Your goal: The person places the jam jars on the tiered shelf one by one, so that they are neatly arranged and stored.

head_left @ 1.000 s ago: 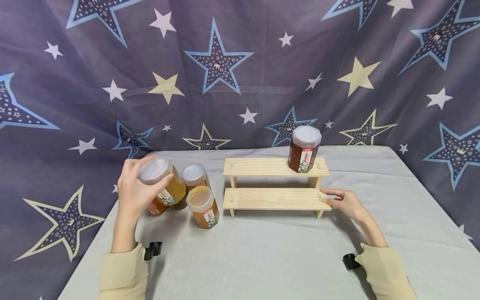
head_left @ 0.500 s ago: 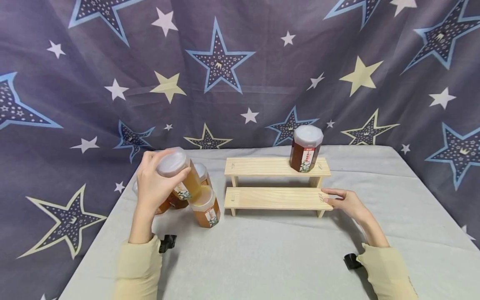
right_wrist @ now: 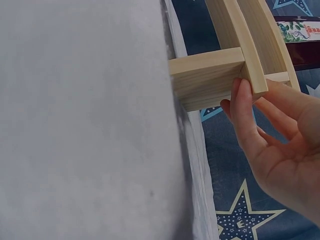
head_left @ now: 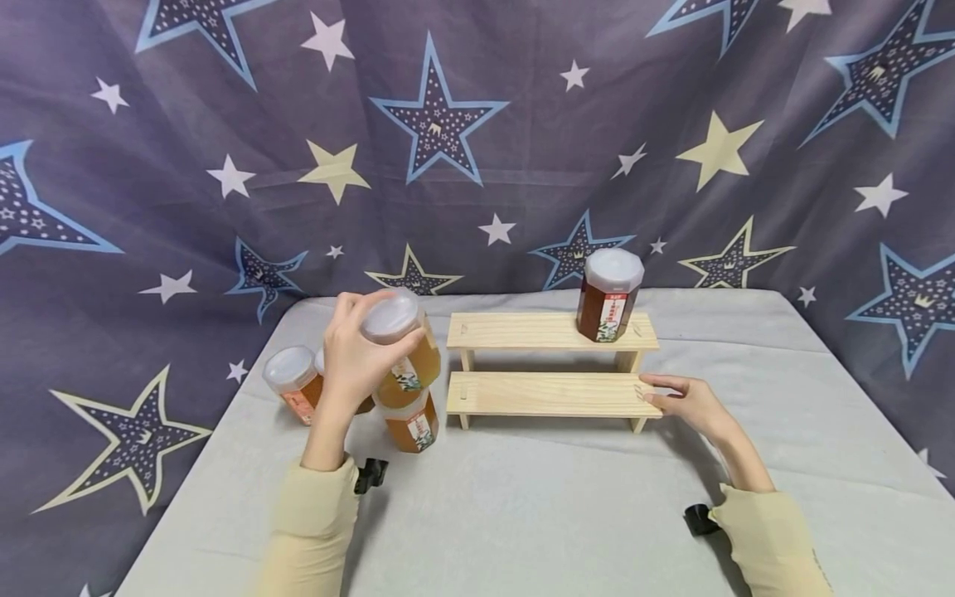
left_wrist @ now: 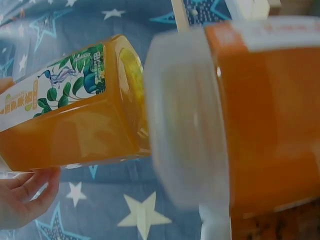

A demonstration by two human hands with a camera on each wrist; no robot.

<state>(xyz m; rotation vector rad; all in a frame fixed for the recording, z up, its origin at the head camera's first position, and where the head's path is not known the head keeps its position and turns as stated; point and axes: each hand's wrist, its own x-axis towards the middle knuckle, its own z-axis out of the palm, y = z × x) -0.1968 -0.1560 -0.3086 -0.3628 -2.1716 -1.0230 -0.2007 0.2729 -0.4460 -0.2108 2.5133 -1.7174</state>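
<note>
My left hand grips an amber honey jar by its frosted lid, thumb on the near side. The jar is raised and slightly tilted. Its base hangs close above the lid of another honey jar; in the left wrist view that lid hides part of the base, so contact is unclear. My right hand pinches the right end of the lower board on a two-step wooden rack. In the right wrist view, thumb and fingers hold the board's corner. A dark honey jar stands on the upper step's right end.
To the left of my left hand stands an orange-labelled honey jar. Another jar is mostly hidden behind that hand. A grey cloth covers the table, and a star-patterned curtain hangs right behind it.
My left hand has carried the amber jar rightward, from above the left jars to over the front jar. The orange-labelled jar has come into fuller view. My right hand keeps its hold on the rack.
</note>
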